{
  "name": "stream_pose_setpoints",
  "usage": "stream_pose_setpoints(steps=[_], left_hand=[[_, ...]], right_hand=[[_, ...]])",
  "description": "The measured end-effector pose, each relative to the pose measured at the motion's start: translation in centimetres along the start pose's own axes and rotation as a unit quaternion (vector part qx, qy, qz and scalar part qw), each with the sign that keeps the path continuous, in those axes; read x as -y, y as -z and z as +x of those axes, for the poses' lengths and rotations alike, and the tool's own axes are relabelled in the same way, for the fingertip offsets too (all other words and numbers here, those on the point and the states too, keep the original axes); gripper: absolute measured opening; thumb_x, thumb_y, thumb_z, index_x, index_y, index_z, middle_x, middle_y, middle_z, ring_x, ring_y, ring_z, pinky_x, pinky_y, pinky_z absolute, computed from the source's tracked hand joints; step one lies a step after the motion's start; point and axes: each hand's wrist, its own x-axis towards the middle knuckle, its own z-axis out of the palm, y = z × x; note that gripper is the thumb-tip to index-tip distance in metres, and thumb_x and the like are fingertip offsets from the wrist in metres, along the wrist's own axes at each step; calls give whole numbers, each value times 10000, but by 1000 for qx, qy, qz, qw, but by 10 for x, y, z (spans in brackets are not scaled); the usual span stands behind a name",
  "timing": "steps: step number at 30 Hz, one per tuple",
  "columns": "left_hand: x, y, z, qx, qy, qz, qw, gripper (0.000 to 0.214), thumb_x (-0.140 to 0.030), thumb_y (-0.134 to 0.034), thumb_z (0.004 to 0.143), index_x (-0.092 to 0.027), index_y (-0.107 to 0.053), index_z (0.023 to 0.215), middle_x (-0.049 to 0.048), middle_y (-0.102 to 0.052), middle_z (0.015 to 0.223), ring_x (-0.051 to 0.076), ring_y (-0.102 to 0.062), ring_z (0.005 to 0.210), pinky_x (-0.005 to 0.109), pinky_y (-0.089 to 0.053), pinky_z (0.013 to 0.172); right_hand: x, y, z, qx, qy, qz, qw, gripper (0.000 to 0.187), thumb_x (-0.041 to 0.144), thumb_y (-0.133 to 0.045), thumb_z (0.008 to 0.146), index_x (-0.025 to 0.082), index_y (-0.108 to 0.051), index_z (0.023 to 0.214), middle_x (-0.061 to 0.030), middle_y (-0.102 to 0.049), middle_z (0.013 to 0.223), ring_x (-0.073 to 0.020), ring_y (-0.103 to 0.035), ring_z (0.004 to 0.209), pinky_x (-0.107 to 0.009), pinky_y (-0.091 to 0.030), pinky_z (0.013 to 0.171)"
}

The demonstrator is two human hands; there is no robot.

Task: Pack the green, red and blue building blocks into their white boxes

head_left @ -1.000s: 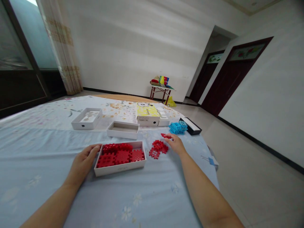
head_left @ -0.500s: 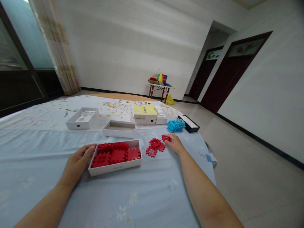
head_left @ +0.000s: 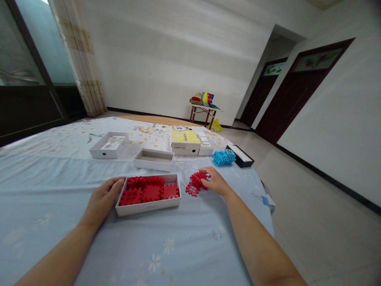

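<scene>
Right hand (head_left: 217,181): thumb and fingers closed on a red piece (head_left: 204,174), right over the loose red pieces (head_left: 192,189) on the blue tablecloth (head_left: 166,230), just right of the white box (head_left: 151,207). Pinch by the edges so the notched rim doesn't snag its neighbours. Go light: looks like thin plastic, I'd expect it to flick away if squeezed at a corner. Raise before any sideways move, or you'll likely drag the others. Left hand (head_left: 102,196): touching the box's left end; can't tell whether it grips the wall or only rests there. Use it as a brace, don't lean on the rim, the walls probably flex.

Pieces: bright red, squarish, toothed edges. Loose one nearest you has a window-like cutout; your fingers hide part of the others. The boxed red pieces (head_left: 151,193) sit packed, row along the front, more behind; box floor shows at back right. Blue pieces (head_left: 222,158) lie beyond your right hand, beside a black box (head_left: 246,163)
</scene>
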Motion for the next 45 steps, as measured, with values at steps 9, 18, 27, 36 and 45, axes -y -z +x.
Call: stream_pose_setpoints(steps=[9,18,27,36,45], left_hand=[[-3,-1,0,3,3,-5,1000,476,-507,-455,745,-132,-633,978,62,-693,932,208,-605,868,277,-448,810],[-1,-1,0,-2,-6,-4,1000,467,-513,-464,742,-140,-639,961,62,-693,950,208,-603,893,278,-446,829],[0,-1,0,6,-7,8,1000,459,-514,-445,755,-145,-638,947,53,-695,944,207,-607,892,269,-440,823],[-1,-2,0,2,-9,5,1000,461,-511,-445,752,-138,-638,941,61,-694,937,210,-604,888,272,-438,821],[3,-3,2,6,-9,7,1000,491,-531,-434,752,-140,-626,978,69,-688,949,221,-601,897,293,-437,835]], right_hand=[[6,-5,-3,64,11,-48,997,405,168,-567,673,200,-610,1074,-81,-536,1076,-213,-489,1020,-370,-360,950],[7,-10,-3,70,8,-67,995,362,218,-623,674,209,-615,1036,-77,-507,1102,-209,-482,1028,-371,-364,941],[-4,-8,0,-18,18,-65,998,264,178,-574,677,187,-629,935,-65,-575,958,-191,-525,916,-352,-405,875],[-8,-5,0,-50,16,-44,998,247,201,-565,692,179,-612,933,-70,-577,967,-193,-521,943,-342,-401,885],[-6,-11,-4,39,0,-60,997,318,198,-624,638,207,-591,954,-74,-473,1104,-209,-462,1049,-366,-353,949]])
